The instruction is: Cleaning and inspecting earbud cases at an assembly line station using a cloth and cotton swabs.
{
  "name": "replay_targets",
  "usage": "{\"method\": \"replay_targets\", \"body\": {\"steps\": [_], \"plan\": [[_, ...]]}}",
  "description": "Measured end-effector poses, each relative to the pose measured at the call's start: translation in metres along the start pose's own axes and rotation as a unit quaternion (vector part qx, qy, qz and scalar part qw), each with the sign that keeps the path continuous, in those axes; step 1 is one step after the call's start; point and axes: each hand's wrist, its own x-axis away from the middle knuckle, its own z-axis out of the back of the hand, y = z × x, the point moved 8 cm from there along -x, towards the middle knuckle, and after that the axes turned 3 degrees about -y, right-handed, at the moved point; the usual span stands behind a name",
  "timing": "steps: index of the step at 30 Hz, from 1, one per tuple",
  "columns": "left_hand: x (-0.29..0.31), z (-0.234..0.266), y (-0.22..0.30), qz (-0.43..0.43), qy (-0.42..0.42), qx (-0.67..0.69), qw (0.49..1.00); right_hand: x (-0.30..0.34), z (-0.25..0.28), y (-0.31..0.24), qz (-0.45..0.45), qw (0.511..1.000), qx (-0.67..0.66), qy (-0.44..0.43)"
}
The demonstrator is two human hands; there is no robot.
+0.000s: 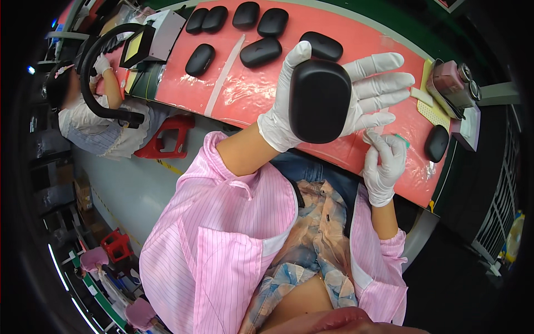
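Observation:
A smooth black rounded case [321, 101] lies across the palm of my left hand [281, 119], which wears a white glove. The thumb rises along the case's left side, and the other fingers stretch out to the right past it. My right hand [385, 167], also gloved in white, is beside it, lower and to the right over the near edge of the table. Its fingers are curled together. A bit of green [401, 140] shows beside these fingertips; what they hold, if anything, I cannot make out. Behind the left hand, another black case [322, 45] rests on the table.
Several black cases [261, 52] lie on the red plastic-covered table [186, 89]. A single case [436, 143] sits at the right end, near yellow pads [433, 113] and a jar [448, 75]. A black flexible hose [84, 78] arches at left; a co-worker [105, 125] sits beyond.

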Motion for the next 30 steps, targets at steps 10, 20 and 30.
{"method": "replay_targets", "body": {"steps": [10, 20, 30], "plan": [[0.053, 0.087, 0.023, -0.109, 0.353, -0.048, 0.928, -0.046, 0.022, 0.048, -0.065, 0.99, 0.1, -0.075], [0.074, 0.11, 0.015, -0.042, 0.32, -0.161, 0.933, -0.087, 0.027, 0.093, 0.021, 0.974, 0.197, -0.108], [0.086, 0.113, 0.024, -0.096, 0.421, -0.244, 0.868, -0.049, -0.067, -0.05, 0.149, 0.978, 0.008, -0.147]]}}
